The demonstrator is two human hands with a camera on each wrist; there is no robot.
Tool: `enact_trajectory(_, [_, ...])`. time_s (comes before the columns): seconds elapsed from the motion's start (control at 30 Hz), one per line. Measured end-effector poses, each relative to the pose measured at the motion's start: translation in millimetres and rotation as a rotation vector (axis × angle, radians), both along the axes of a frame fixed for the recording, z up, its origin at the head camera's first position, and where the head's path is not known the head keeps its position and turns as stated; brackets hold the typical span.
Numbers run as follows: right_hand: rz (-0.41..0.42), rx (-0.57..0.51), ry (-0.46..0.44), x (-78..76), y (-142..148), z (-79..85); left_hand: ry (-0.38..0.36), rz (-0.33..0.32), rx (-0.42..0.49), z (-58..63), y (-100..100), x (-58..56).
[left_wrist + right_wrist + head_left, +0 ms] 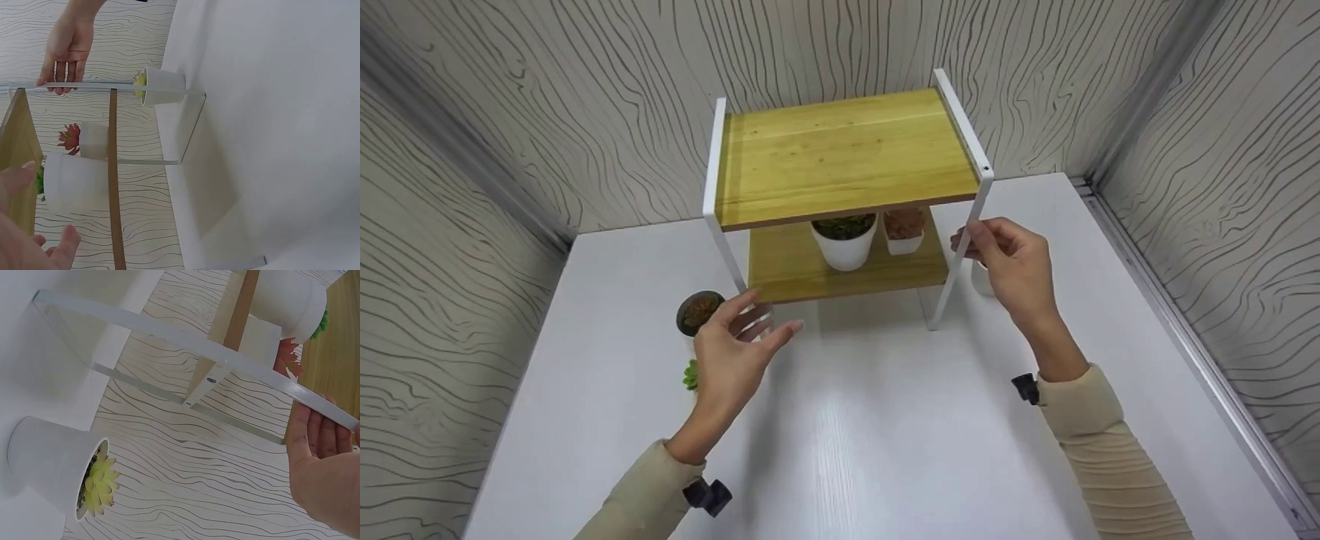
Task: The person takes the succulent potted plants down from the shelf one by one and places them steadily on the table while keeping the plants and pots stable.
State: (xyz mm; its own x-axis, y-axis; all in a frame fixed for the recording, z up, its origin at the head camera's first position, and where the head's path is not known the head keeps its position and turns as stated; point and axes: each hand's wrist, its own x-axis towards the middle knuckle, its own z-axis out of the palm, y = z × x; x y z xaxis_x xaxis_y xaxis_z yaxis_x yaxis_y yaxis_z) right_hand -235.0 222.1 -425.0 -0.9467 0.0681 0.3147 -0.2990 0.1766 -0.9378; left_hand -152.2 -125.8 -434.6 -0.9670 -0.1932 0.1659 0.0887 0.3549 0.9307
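A two-tier shelf with wooden boards and a white frame stands on the white table. My right hand grips its right front upright just below the top board, thumb in front and fingers behind. At the left front upright, by the lower board's corner, my left hand has its fingers and thumb spread apart. On the lower board sit a large white pot with a green plant and a smaller white pot with a red succulent.
Right of the shelf stands a white pot holding a yellow-green succulent. On the left, a pot with a dark rim and a green plant are partly behind my left hand. Wood-grain-patterned walls enclose the table.
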Motion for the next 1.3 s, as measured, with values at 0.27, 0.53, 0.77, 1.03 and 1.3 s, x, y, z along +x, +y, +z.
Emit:
enact_trajectory(0.27, [0.008, 0.002, -0.010, 1.9, -1, -0.3, -0.002, -0.085, -0.003, 7.6, 9, -11.3])
enact_trajectory(0.53, [-0.002, 0.006, -0.014, 2.3, 1, 0.9, -0.028, -0.159, -0.040, 15.1, 21, -29.5])
enact_trajectory(0.77, [0.009, -0.006, 0.005, -0.2, 0, 2.1, -0.060, -0.189, -0.104, 25.6, 26, -47.6])
enact_trajectory(1.03, [0.008, 0.006, 0.004, 0.2, 1, 1.9, -0.122, -0.227, -0.120, 36.7, 31, -64.6])
enact_trajectory(1.3, [0.007, 0.006, -0.006, 1.8, 1, 0.9, -0.111, -0.205, -0.211, 41.5, 38, -76.4])
